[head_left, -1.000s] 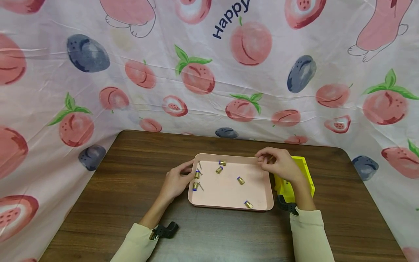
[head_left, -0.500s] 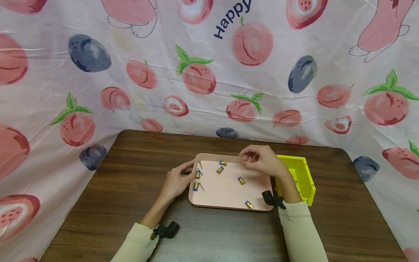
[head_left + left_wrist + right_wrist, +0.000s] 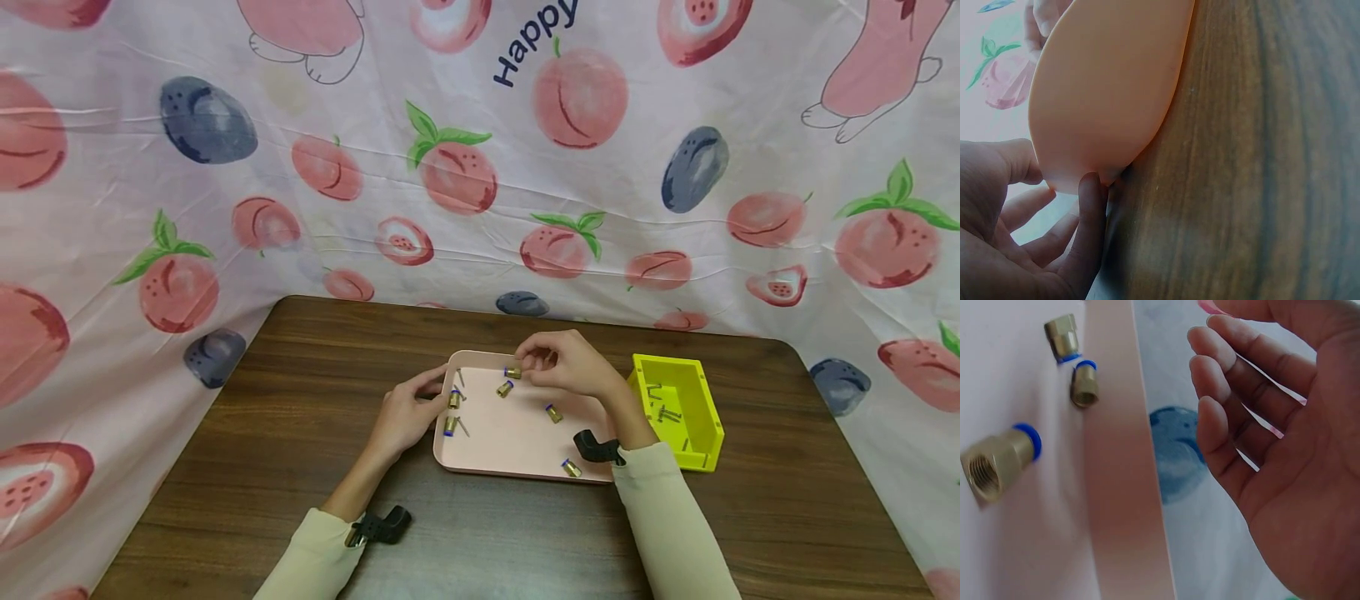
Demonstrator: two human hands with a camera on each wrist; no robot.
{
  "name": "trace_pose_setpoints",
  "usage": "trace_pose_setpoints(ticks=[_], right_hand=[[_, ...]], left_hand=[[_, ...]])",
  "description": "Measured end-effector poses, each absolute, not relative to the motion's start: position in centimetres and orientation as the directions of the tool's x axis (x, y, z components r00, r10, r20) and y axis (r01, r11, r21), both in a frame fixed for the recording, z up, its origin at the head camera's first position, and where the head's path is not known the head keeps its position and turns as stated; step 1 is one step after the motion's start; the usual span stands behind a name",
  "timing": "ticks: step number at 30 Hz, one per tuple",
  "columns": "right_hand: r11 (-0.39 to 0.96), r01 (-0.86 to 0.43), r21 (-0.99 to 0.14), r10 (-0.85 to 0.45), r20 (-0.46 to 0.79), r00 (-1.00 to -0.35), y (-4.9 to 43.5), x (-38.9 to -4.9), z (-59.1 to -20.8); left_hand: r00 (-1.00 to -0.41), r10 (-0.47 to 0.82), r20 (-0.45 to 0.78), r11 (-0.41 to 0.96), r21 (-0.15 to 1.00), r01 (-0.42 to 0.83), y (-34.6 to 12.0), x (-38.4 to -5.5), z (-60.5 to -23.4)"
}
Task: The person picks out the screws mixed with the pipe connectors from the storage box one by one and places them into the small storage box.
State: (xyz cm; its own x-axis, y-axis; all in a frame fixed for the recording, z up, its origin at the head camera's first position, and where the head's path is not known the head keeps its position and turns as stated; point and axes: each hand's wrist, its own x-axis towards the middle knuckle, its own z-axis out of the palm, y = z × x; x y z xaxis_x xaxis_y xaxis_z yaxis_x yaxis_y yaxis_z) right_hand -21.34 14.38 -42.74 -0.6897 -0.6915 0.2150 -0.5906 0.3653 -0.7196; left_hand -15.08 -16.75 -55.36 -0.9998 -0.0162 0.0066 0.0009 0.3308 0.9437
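A shallow pale-pink tray [image 3: 495,446] holds several brass push-in fittings [image 3: 553,413] with blue collars, and a few thin screws [image 3: 462,427] lie along its left end. At that end my left hand [image 3: 405,417] grips the tray; in the left wrist view its thumb [image 3: 1022,164] meets the rim and the fingers touch the outer wall low down. Over the tray's far side hovers my right hand [image 3: 573,365], loosely bent, beside a brass fitting [image 3: 512,373]. The right wrist view shows its palm and fingers [image 3: 1213,422] holding nothing, apart from the fittings.
To the right of the tray stands a yellow bin [image 3: 708,408] with several screws [image 3: 667,414] inside. Both rest on a dark wooden table [image 3: 315,367]. A fruit-printed curtain [image 3: 465,275] hangs behind and at the sides.
My right hand has moved left from beside the yellow bin, across the tray's far side, to the fittings there. The bin's inside has come into view. My left hand stays at the tray.
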Motion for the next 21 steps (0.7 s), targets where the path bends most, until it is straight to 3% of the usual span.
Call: trace_pose_setpoints(ticks=[5,11,18,21], right_hand=[[0.342,-0.577,-0.741,-0.72,0.188,-0.668,13.1,-22.0,-43.4],[0.337,-0.565,-0.753,-0.745,0.154,-0.649,11.5,-22.6,-44.2],[0.354,-0.573,-0.739,-0.768,0.12,-0.629,9.6,-22.9,-45.2],[0.366,-0.578,-0.73,-0.776,0.103,-0.622,8.8,-23.0,-45.4]], left_hand=[[-1.0,-0.008,0.015,0.312,0.95,0.012,-17.0,-15.4,-56.1],[-0.996,0.011,0.087,0.313,0.946,0.086,-16.2,-13.6,-52.8],[-1.0,-0.019,0.008,0.334,0.943,0.002,-15.4,-12.3,-49.8],[-0.999,-0.01,0.031,0.332,0.943,0.026,-15.5,-12.6,-50.4]])
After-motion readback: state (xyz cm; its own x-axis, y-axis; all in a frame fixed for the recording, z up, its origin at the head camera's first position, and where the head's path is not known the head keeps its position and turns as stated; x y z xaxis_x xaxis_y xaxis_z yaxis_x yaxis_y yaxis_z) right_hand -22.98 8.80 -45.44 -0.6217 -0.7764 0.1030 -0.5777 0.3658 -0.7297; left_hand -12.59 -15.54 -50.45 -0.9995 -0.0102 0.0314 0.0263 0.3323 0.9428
